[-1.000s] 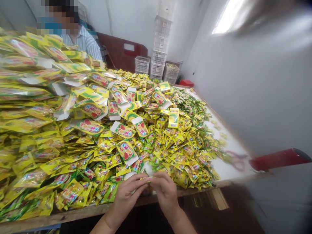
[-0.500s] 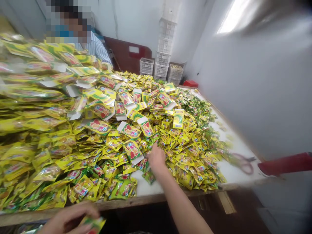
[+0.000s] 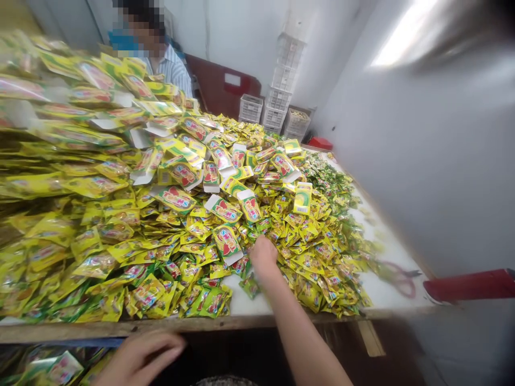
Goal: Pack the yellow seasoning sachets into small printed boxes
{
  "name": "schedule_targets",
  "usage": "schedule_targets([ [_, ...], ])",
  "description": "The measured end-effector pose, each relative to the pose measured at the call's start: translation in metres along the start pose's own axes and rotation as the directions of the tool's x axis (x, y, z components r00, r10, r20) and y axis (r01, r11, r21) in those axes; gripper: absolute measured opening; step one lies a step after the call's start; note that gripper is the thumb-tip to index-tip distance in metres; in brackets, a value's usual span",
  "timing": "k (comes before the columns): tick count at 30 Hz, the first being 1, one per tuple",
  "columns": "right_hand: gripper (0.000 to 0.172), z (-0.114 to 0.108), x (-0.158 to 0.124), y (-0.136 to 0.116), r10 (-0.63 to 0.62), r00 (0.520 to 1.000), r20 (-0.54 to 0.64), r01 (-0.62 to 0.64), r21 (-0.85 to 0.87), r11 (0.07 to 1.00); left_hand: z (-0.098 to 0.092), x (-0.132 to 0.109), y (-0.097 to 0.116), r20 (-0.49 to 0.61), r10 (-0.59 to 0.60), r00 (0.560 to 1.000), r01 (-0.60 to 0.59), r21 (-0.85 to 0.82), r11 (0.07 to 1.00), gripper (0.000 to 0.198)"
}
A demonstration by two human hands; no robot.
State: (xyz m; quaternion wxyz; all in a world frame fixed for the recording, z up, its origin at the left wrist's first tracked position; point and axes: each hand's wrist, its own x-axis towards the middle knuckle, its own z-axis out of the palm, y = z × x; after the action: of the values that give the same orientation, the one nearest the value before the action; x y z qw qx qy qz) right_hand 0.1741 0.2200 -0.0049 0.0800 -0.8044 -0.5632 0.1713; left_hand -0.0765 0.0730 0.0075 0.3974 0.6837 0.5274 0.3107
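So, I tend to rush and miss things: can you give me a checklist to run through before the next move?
1. Right hand at the sachets: ok, it is among them.
2. Right hand's grip: cannot tell, fingertips hidden.
3. Left hand empty: cannot tell, palm hidden.
4. Box just left of the right hand closed: not ok, its white flap sticks out.
5. Scissors clear of both hands: ok, well to the right.
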Motion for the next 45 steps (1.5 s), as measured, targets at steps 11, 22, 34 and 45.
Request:
schedule_targets([
  [11,0.02,-0.038,-0.011,0.045,-0.19,0.98,-0.057,0.197,0.173,0.965,0.111,0.071,0.025,0.346,0.331,0.878,-0.421,0.228,0.878,0.028],
  [22,0.038,-0.031,-0.042,0.045,-0.617,0.738,0.275,0.587,0.189,0.787,0.027,0.095,0.014,-0.019,0.493,0.87,-0.45,0.375,0.81,0.025],
  [34,0.035,-0.008,-0.067,0.045,-0.437,0.87,0.23,0.415,0.14,0.899,0.024,0.163,0.026,0.371,0.471,0.801,-0.58,0.675,0.455,0.067],
  [45,0.031,0.001,-0.101,0.038,-0.473,0.871,0.128,0.461,0.115,0.88,0.017,0.166,0.013,0.213,0.443,0.871,-0.491,0.406,0.771,0.05],
])
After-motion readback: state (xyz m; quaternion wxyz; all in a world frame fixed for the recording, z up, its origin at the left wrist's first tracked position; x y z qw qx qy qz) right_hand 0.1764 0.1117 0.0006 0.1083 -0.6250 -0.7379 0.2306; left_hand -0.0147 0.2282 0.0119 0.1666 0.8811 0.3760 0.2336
